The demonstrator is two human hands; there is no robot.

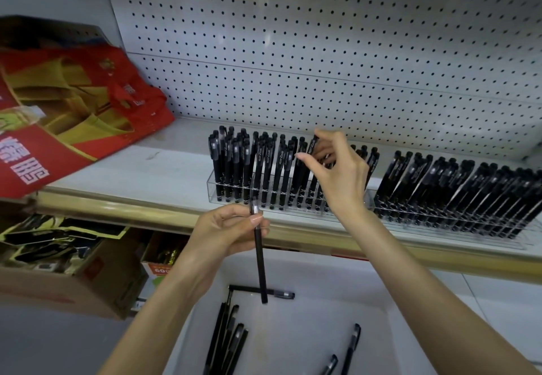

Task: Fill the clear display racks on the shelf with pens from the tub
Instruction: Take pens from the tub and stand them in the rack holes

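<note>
Head view: a person stands at a white metal shelf (123,169) backed by grey pegboard, arms reaching forward.
Right hand (337,169): raised at the left clear plastic display rack (281,195), its grip pinching the capped top of a slim black pen (313,143) between thumb and fingertips; that pen stands nearly upright among the pens already racked.
Left hand (231,231): nearer and lower, its grip closed round the upper part of a second black pen (259,253), cap up, barrel hanging straight down over the tub.
Key relation: the left hand's pen has its long axis vertical, already matching the slots; the rack lies just beyond and slightly right of it, so the move is up and away. The right hand is the nearer one to the rack.
Right rack (440,216): farther right on the shelf, looks packed with leaning pens.
Pens to stock: a few loose black pens (228,342) lie flat in the white plastic tub (378,301) at the near edge, below the shelf lip.
Progress: judged nearly done, with few pens left.
Left of scene: red printed bags (88,110) on the shelf.
</note>
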